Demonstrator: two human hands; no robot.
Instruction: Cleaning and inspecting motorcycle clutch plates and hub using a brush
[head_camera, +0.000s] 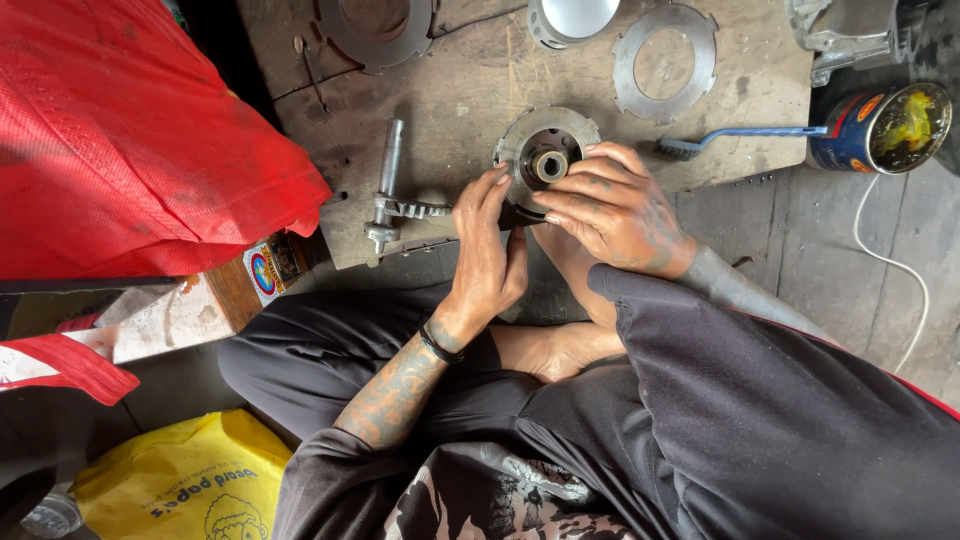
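Gripping from both sides, the left hand (487, 255) and the right hand (612, 212) close around a round metal clutch hub (545, 150) that rests on the near edge of a worn wooden board (470, 90). The left fingers lie against the hub's left rim; the right fingers curl over its right side and near edge. Its centre bore faces up and is uncovered.

Just left of the hub lies a toothed steel shaft (388, 190), apart from the left hand. Beyond the hub, toward the far right of the board, sits a flat metal ring plate (666, 62); another ring plate (376, 30) lies beyond it to the left. Right of the hub, a blue-handled brush (735, 135) points to an open tin can (880, 127) holding yellowish grease. Far left of the hub hangs red cloth (130, 140); a yellow bag (185, 480) lies well nearer the person.
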